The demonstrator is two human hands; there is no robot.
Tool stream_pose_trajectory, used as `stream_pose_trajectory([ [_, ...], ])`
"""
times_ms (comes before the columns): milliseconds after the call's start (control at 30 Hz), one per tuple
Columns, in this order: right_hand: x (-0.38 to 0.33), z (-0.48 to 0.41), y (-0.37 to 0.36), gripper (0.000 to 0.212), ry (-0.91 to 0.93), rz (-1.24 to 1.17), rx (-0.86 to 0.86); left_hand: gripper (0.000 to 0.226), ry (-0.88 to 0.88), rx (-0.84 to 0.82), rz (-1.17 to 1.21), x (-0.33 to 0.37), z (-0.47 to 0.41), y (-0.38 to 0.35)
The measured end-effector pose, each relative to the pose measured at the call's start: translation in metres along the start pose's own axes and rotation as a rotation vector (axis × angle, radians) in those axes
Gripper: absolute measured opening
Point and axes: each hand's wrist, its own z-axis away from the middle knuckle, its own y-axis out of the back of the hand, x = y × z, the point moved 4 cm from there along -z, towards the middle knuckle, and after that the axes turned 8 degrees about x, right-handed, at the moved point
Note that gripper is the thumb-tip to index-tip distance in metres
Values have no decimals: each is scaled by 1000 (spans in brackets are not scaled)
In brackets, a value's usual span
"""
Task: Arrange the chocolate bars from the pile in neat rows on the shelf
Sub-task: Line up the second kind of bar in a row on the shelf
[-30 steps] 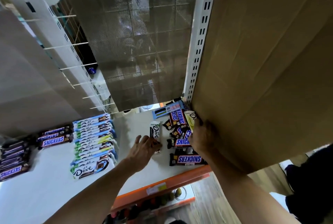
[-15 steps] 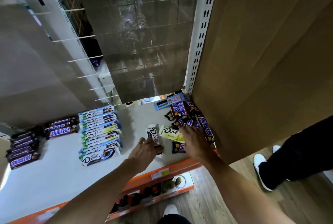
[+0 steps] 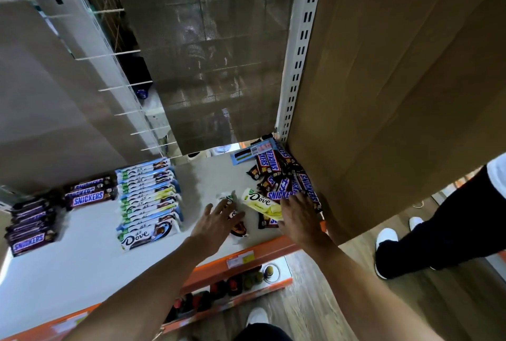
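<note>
A pile of Snickers bars lies in the right corner of the white shelf, against a cardboard wall. A yellow Dove bar lies at the pile's near edge. My right hand rests with spread fingers on the pile's near bars, beside the yellow bar. My left hand has its fingers spread over a white Dove bar lying on the shelf. A neat row of Dove bars and rows of Snickers are laid out to the left.
A cardboard sheet walls the shelf's right side. The shelf's orange front edge carries a price tag. Bottles stand on the lower shelf. Another person's legs and white shoes are on the wooden floor at the right.
My right hand came off the cardboard side and down onto the pile's near edge. The yellow Dove bar now lies flat beside the white one. The view shifted and another person's legs came in.
</note>
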Motion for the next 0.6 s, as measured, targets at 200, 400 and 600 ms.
stream_pose_trajectory([
  [200,4,-1,5,39,39,-39,2,65,-56,81,54,4,-5,0],
  [400,-2,-3,7,40,96,15,-29,58,-42,123,50,-5,7,0],
  [600,-14,-9,11,42,162,17,-44,49,-10,169,76,-12,26,4],
])
